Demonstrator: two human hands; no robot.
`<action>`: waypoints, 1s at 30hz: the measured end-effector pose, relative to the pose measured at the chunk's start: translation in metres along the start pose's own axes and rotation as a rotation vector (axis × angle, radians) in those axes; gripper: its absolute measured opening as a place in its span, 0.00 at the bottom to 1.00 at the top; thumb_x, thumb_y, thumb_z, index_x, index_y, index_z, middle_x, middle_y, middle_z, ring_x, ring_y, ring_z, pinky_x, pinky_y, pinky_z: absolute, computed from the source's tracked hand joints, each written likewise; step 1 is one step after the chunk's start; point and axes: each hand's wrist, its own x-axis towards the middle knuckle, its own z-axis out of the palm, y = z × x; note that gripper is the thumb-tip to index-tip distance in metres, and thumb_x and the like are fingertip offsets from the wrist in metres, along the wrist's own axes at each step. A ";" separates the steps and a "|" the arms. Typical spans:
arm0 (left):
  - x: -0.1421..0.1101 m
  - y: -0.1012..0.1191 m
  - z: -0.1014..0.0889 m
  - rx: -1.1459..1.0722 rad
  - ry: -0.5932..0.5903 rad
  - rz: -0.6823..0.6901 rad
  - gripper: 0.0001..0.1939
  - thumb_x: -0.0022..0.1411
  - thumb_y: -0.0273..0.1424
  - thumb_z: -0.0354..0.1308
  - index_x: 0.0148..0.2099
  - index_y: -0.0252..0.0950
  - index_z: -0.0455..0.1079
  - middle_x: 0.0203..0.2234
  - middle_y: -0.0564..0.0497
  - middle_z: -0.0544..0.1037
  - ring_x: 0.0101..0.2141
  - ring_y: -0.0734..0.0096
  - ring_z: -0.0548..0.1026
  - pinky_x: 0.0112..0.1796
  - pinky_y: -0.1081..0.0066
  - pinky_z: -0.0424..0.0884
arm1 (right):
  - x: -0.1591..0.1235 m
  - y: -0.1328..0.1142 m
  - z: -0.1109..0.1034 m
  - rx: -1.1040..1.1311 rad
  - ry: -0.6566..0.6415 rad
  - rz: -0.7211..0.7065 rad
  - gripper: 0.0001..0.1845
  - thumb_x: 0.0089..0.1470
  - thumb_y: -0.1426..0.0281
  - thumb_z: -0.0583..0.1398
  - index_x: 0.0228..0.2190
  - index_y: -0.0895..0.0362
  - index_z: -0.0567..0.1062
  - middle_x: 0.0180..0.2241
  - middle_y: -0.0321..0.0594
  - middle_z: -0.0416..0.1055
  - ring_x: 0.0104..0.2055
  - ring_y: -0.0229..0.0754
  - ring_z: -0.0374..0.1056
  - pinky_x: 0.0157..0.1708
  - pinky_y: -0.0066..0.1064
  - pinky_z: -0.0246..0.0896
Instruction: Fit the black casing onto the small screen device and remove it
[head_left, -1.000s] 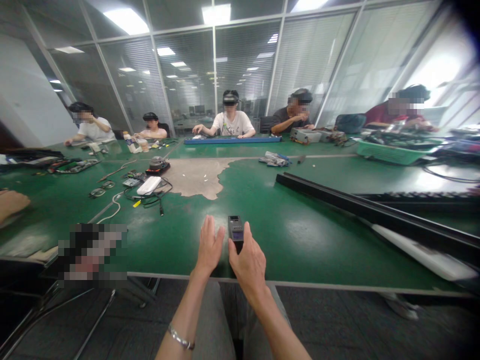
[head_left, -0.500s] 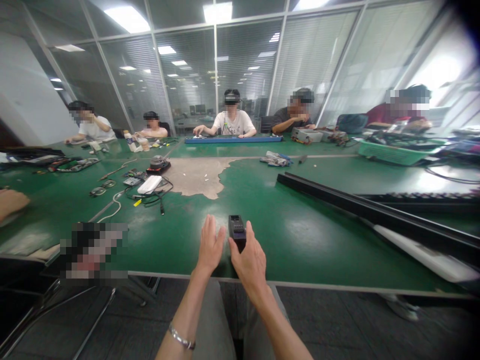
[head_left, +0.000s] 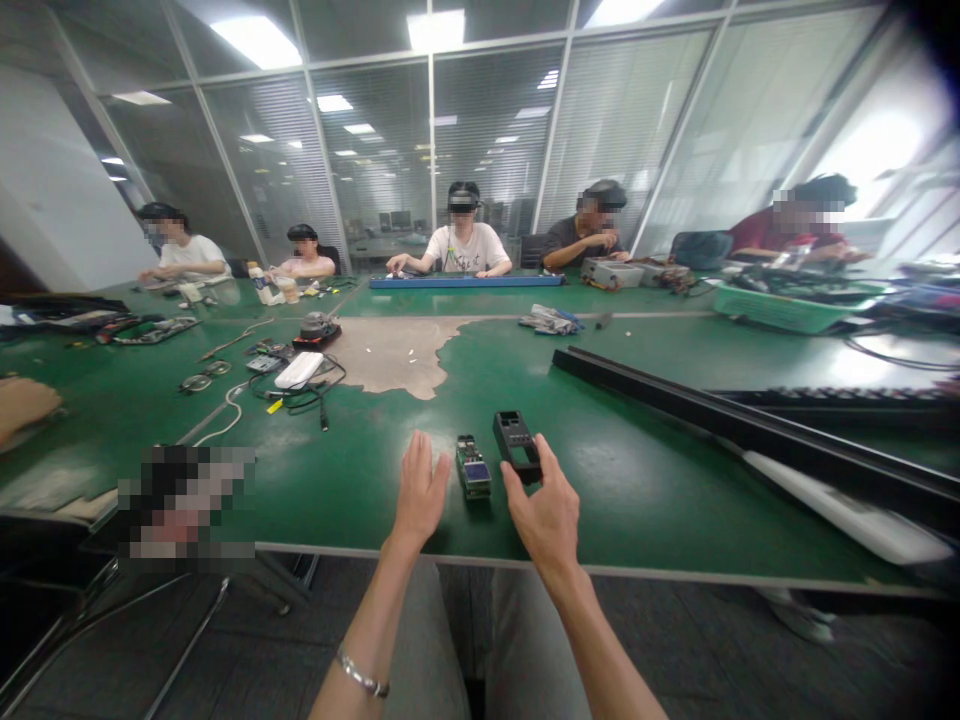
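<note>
Green tabletop [head_left: 637,490] lay underneath, right hand [head_left: 546,505] gripped black casing [head_left: 516,438] at its 11 o'clock, circuit board [head_left: 474,470] sat at that hand's 10, left hand [head_left: 420,495] was wide, thumb apart, fingers toward 12, right forearm [head_left: 600,630] angled toward 11.

The right hand [head_left: 549,512] hides part of the black casing [head_left: 514,437]; the view's left edge cuts off another person's arm [head_left: 28,412]; the blue display [head_left: 476,474] is too small to read.
</note>
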 end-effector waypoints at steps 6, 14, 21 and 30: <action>0.000 0.001 0.000 0.006 -0.005 -0.006 0.36 0.68 0.53 0.39 0.70 0.37 0.51 0.70 0.44 0.47 0.68 0.62 0.42 0.66 0.59 0.41 | -0.014 0.025 0.006 -0.042 -0.050 0.023 0.35 0.57 0.56 0.56 0.60 0.64 0.64 0.57 0.56 0.67 0.58 0.54 0.66 0.57 0.47 0.61; 0.001 0.003 -0.001 0.024 -0.022 -0.032 0.37 0.68 0.53 0.38 0.69 0.35 0.53 0.70 0.43 0.46 0.68 0.61 0.42 0.66 0.59 0.40 | -0.021 0.029 0.009 -0.091 -0.079 0.011 0.36 0.58 0.56 0.56 0.60 0.67 0.63 0.57 0.58 0.67 0.57 0.55 0.66 0.56 0.46 0.62; 0.000 0.004 -0.001 0.036 -0.021 -0.015 0.36 0.69 0.53 0.38 0.68 0.35 0.54 0.69 0.43 0.48 0.68 0.61 0.43 0.66 0.58 0.40 | -0.023 0.027 0.010 -0.122 -0.052 -0.040 0.44 0.57 0.53 0.57 0.64 0.68 0.55 0.61 0.60 0.60 0.63 0.56 0.58 0.60 0.47 0.56; 0.001 0.000 -0.001 0.059 -0.005 0.006 0.38 0.69 0.53 0.37 0.68 0.31 0.54 0.69 0.41 0.49 0.68 0.60 0.44 0.66 0.58 0.41 | -0.025 0.032 0.010 -0.120 -0.129 -0.060 0.35 0.61 0.56 0.54 0.61 0.65 0.62 0.57 0.55 0.68 0.57 0.54 0.66 0.56 0.46 0.61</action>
